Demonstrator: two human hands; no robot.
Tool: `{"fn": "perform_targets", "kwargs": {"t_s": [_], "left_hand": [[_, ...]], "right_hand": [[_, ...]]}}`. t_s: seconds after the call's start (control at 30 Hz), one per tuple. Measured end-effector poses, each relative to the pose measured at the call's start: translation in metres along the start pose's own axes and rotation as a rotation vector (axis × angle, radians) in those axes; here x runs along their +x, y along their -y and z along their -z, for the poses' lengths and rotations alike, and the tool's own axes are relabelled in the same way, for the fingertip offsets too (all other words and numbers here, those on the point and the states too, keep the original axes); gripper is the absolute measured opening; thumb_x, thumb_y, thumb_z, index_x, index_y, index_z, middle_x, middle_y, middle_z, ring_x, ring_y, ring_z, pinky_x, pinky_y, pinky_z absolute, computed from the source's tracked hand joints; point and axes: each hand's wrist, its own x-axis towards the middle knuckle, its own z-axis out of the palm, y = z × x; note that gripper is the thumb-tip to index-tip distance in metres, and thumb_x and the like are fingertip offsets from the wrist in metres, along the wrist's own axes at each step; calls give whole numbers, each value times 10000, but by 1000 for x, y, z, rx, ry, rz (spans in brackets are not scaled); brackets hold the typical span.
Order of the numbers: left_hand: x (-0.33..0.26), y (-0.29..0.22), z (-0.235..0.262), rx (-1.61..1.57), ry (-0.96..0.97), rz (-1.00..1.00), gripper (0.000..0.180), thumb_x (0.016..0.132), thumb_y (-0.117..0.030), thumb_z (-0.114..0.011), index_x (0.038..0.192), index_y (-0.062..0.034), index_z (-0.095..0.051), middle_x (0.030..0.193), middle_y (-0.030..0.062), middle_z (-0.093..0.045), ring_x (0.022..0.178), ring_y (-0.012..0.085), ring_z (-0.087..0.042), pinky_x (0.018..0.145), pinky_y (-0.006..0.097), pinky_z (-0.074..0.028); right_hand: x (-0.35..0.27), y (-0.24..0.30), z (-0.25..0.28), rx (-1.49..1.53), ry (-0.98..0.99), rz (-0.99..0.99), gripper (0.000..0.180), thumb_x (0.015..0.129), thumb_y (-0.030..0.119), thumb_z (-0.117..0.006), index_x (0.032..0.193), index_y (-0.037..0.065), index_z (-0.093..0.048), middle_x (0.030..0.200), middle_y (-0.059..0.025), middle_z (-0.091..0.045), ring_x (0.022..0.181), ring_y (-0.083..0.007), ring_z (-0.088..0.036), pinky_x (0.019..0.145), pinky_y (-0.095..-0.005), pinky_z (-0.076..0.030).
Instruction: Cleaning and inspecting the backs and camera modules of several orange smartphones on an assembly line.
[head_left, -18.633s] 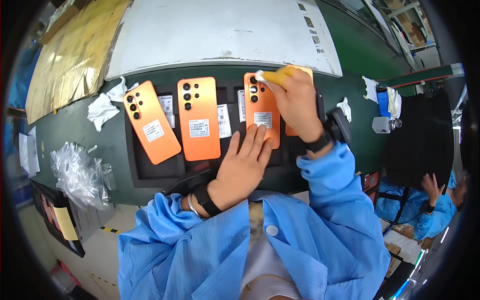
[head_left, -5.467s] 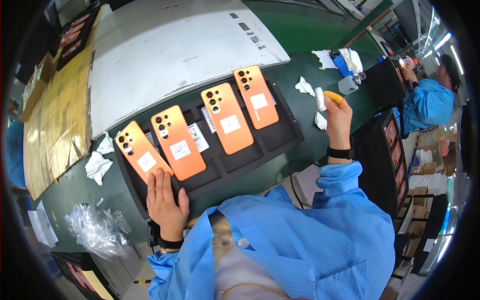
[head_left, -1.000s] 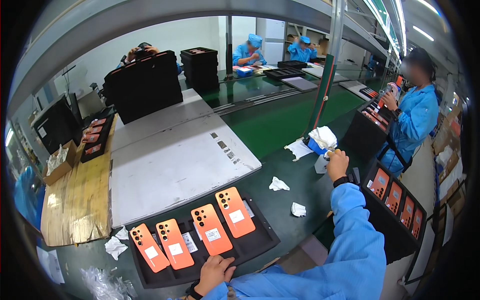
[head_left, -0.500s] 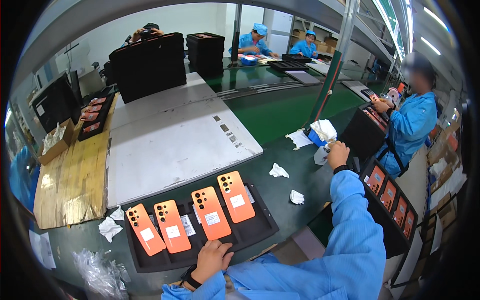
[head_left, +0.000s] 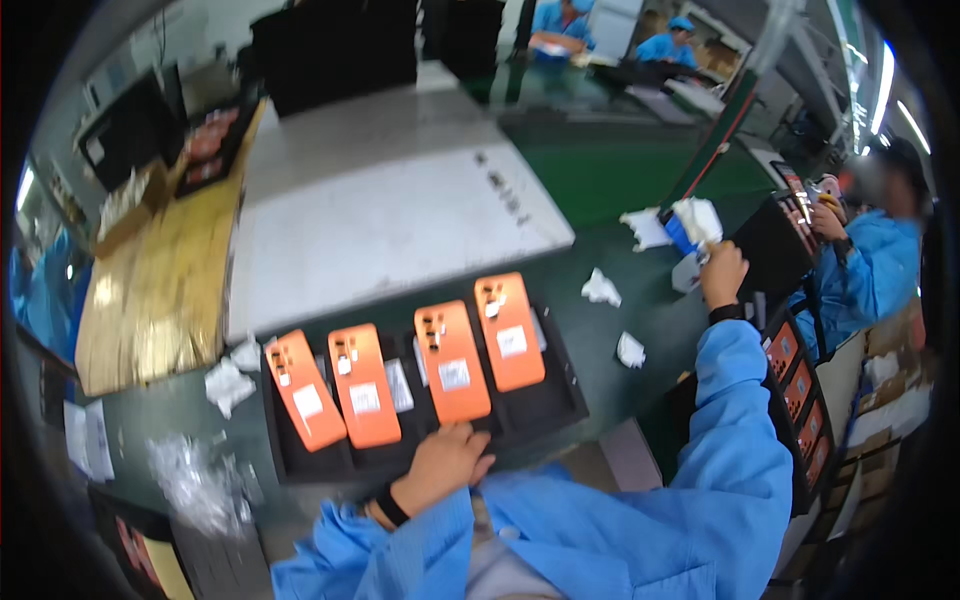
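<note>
A black compartment tray [head_left: 345,465] in front of me holds several orange phones with white labels, among them the leftmost phone [head_left: 307,395] and the rightmost phone [head_left: 511,340]; their camera sides face up. My left hand [head_left: 445,468] rests on the tray's near edge, just below the third phone [head_left: 452,372], its fingers loosely bent and thumb apart, holding nothing. Farther right, my right hand [head_left: 722,275] is closed around the top of a small translucent bottle [head_left: 688,271]. Beside that bottle sits a blue container [head_left: 680,232] with white cloth [head_left: 700,217] on it.
Crumpled white wipes [head_left: 601,288] lie on the green table. Clear plastic wrap [head_left: 200,485] is heaped at left, near a yellow board [head_left: 150,310]. A large white board [head_left: 380,200] spans the far side. At right, a co-worker [head_left: 870,260] stands by black trays of phones [head_left: 797,390].
The view has tilted and shifted, so the table, tray and phones appear higher in the picture. My left hand stays at the tray edge and my right hand keeps its grip on the bottle.
</note>
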Motion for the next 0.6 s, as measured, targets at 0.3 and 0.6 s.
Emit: {"fn": "perform_targets", "kwargs": {"t_s": [0.3, 0.6], "left_hand": [[23, -20, 10, -18, -77, -78, 621, 780, -271, -775, 1333, -65, -582, 1357, 154, -529, 1234, 342, -511, 998, 431, -468], [-22, -15, 80, -245, -161, 96, 582, 788, -191, -794, 1302, -9, -590, 1352, 200, -572, 1262, 397, -528, 1050, 479, -450]], "right_hand": [[-85, 172, 80, 823, -266, 730, 374, 787, -24, -595, 1136, 58, -702, 1054, -136, -647, 951, -345, -592, 861, -484, -460], [-123, 217, 100, 909, -84, 844, 385, 796, -1, -601, 1141, 103, -738, 1035, -83, -643, 941, -293, -586, 994, -519, -424]]}}
